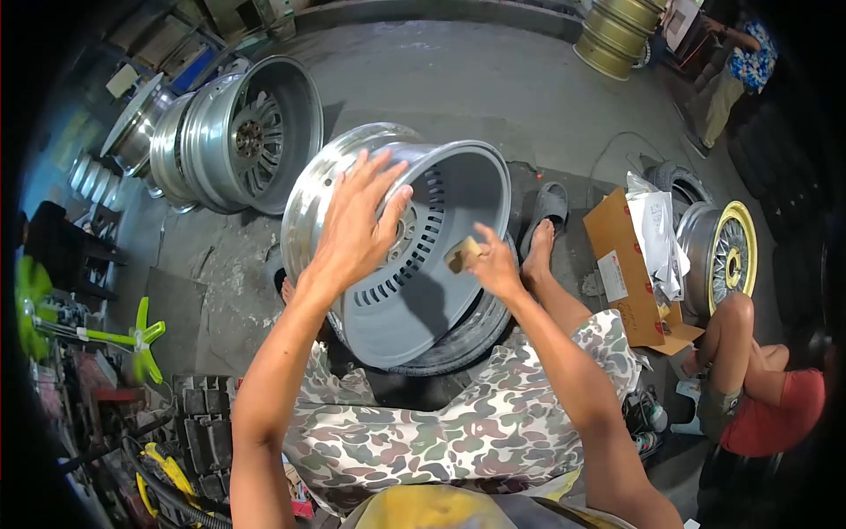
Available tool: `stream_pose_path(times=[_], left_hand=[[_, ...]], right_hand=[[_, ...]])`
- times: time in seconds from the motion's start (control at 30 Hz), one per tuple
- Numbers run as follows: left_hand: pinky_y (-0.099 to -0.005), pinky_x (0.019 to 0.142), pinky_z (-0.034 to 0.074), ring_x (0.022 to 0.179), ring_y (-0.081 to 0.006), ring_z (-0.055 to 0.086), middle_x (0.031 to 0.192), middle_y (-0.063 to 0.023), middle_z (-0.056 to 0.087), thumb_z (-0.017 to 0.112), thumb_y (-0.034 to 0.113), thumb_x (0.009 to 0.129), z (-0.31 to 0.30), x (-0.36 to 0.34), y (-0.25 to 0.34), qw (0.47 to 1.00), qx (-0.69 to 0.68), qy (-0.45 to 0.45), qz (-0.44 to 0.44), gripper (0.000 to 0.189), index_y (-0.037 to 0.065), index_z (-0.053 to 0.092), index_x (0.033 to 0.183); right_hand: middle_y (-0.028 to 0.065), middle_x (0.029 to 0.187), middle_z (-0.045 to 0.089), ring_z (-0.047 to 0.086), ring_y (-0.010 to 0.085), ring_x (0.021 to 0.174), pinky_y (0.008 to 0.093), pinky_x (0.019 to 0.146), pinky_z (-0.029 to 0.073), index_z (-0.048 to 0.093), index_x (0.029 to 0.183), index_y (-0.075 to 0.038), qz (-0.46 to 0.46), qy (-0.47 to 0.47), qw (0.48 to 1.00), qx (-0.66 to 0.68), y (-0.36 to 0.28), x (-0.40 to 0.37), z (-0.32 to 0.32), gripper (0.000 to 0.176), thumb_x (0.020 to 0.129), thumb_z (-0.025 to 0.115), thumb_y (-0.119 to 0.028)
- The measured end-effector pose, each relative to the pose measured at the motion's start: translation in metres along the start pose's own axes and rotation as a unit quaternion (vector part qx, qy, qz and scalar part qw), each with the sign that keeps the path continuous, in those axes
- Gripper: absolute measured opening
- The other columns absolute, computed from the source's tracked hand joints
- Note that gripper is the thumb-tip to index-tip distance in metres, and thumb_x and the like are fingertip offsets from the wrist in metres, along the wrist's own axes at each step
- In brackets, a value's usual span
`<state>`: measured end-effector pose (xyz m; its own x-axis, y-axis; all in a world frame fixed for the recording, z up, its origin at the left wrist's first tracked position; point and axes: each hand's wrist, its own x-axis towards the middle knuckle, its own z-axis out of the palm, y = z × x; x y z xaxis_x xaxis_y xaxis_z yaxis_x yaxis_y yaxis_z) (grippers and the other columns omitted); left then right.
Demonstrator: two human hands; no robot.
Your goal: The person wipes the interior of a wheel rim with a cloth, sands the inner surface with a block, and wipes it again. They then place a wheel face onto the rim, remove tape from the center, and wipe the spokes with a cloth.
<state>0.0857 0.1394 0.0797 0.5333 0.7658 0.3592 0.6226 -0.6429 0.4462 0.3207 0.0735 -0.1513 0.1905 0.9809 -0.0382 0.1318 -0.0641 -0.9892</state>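
A silver and grey wheel rim (471,189) stands tilted between my knees, its open grey inside with a ring of slots facing up and to the right. Below it lies a black tyre (471,346). My left hand (357,216) rests over the rim's polished upper left side, fingers spread. Inside the opening, near its right edge, my right hand (496,264) pinches a small tan pad (462,255) with a darker face. The pad is held close over the grey inner wall.
Several silver rims (278,132) stand at the back left. To the right are a cardboard box (630,273) with papers, a gold-lipped rim (733,251) and a seated person in red (780,410). A green fan (141,339) is at left; another person (745,66) stands far right.
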Motion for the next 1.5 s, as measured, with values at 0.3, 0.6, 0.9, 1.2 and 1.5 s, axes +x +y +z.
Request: stream_pose_path(times=[0.3,0.6,0.9,1.2,1.5], left_hand=[[-0.0415,0.120,0.031,0.149,-0.0359,0.040,0.144,-0.0192,0.060,0.060,0.032,0.104,-0.021,0.019,-0.050,0.991,-0.116,0.029,-0.066,0.044,-0.001,0.066,0.133],[-0.0402,0.118,0.035,0.143,-0.0351,0.049,0.136,-0.0210,0.066,0.061,0.031,0.103,-0.018,0.020,-0.047,0.989,-0.131,0.031,-0.065,0.044,-0.001,0.066,0.132],[-0.0364,0.108,0.044,0.122,-0.0282,0.065,0.128,-0.0208,0.070,0.062,0.034,0.103,-0.024,0.023,-0.060,0.980,-0.158,0.028,-0.119,0.046,-0.003,0.067,0.129],[-0.0366,0.106,0.046,0.120,-0.0307,0.066,0.127,-0.0219,0.070,0.061,0.036,0.103,-0.023,0.022,-0.069,0.982,-0.163,0.035,-0.090,0.048,-0.003,0.067,0.129],[-0.0390,0.108,0.045,0.125,-0.0340,0.063,0.131,-0.0219,0.068,0.060,0.036,0.103,-0.025,0.020,-0.058,0.984,-0.147,0.041,-0.086,0.048,-0.003,0.066,0.130]], right_hand=[[0.0180,0.093,0.076,0.072,0.0395,0.087,0.0478,0.082,0.056,0.072,0.089,-0.004,0.079,0.324,0.935,-0.120,-0.021,0.140,0.072,0.015,0.083,0.073,-0.018],[0.0247,0.080,0.070,0.069,0.0442,0.076,0.0550,0.072,0.053,0.072,0.082,0.001,-0.212,0.246,0.937,-0.132,-0.065,0.158,0.174,0.016,0.079,0.074,-0.014],[0.0168,0.120,0.064,0.061,0.0331,0.119,0.0456,0.098,0.052,0.069,0.104,-0.002,-0.537,-0.033,0.784,-0.309,-0.029,0.032,0.230,0.022,0.090,0.055,-0.010],[0.0160,0.095,0.067,0.069,0.0361,0.086,0.0465,0.074,0.056,0.065,0.102,-0.002,-0.412,-0.091,0.867,-0.264,-0.071,0.040,0.132,0.026,0.077,0.069,-0.004],[0.0191,0.096,0.067,0.066,0.0405,0.090,0.0511,0.080,0.053,0.073,0.097,-0.004,-0.144,0.085,0.954,-0.247,-0.073,0.138,0.133,0.015,0.095,0.064,-0.016]])
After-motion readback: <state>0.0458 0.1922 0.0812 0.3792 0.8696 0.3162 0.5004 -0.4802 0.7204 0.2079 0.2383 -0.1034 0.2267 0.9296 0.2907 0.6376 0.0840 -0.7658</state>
